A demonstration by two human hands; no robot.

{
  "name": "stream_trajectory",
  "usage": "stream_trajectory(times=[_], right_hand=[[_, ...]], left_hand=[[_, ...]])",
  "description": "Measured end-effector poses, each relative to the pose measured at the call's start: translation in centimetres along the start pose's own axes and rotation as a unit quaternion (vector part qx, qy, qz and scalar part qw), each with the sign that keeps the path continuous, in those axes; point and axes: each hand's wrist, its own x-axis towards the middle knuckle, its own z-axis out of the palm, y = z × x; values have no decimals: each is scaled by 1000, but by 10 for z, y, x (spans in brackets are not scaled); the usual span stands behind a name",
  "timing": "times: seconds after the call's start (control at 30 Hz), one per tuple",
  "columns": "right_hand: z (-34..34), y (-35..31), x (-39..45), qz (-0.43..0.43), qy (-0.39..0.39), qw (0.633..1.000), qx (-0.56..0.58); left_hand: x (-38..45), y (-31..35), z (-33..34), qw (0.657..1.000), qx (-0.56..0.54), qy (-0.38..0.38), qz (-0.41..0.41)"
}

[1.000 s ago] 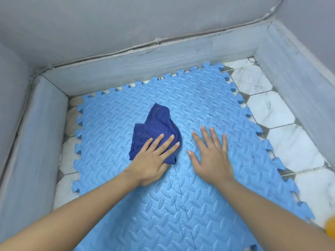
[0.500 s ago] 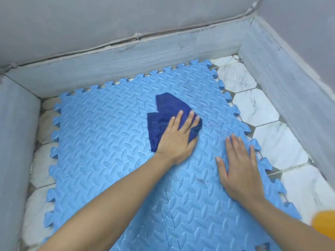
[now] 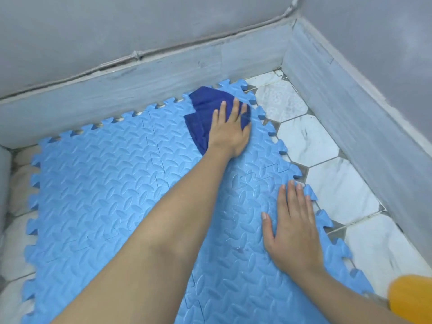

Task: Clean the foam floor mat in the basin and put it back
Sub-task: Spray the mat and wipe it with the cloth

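Observation:
A light-blue interlocking foam mat (image 3: 100,183) lies flat on the tiled floor of a walled corner. My left hand (image 3: 230,130) presses a dark-blue cloth (image 3: 203,113) onto the mat's far right corner, with its fingers straight over the cloth. Flat on the mat near its right edge lies my right hand (image 3: 293,228), fingers straight and pointing away from me. Part of the cloth is hidden under my left hand.
Grey skirting walls (image 3: 350,108) close the corner at the back and on the right. White hexagonal floor tiles (image 3: 336,190) show to the right of the mat and along its left side. A blurred orange object (image 3: 411,298) sits at the bottom right edge.
My left hand has slid the cloth from the mat's middle up to its far right corner. My right hand has shifted right, toward the mat's right edge.

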Motion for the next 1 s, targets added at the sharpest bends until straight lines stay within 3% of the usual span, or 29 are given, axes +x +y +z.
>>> stream_trajectory(times=[0.07,0.1,0.13,0.23,0.3,0.43,0.57,0.67,0.73,0.87,1.0], right_hand=[[-2,0,-1,-1,3,1000,6],[-3,-1,0,0,4,1000,10],[-2,-2,1,3,4,1000,8],[-2,-1,1,1,2,1000,12],[-2,-1,1,-3,6,1000,11],[-5,-1,0,4,-7,1000,24],[-8,-3,1,13,-15,1000,18],[-9,-3,2,13,-14,1000,14],[-9,-3,0,7,-18,1000,10],[-11,-4,5,2,-38,999,34],[-24,22,-40,12,-44,999,-3]], left_hand=[[-16,22,10,986,32,-34,162],[-11,17,7,977,35,-45,204],[1,6,2,977,22,-41,207],[30,-27,-11,999,-12,12,30],[31,-33,-9,1000,-21,6,-20],[-40,-28,-1,994,-12,-15,105],[-180,-55,-2,971,9,-102,215],[-288,-72,-5,945,93,-132,283],[-303,-80,-2,939,123,-131,294],[-223,-70,9,968,102,-56,222],[-116,-37,9,1000,8,11,-5]])
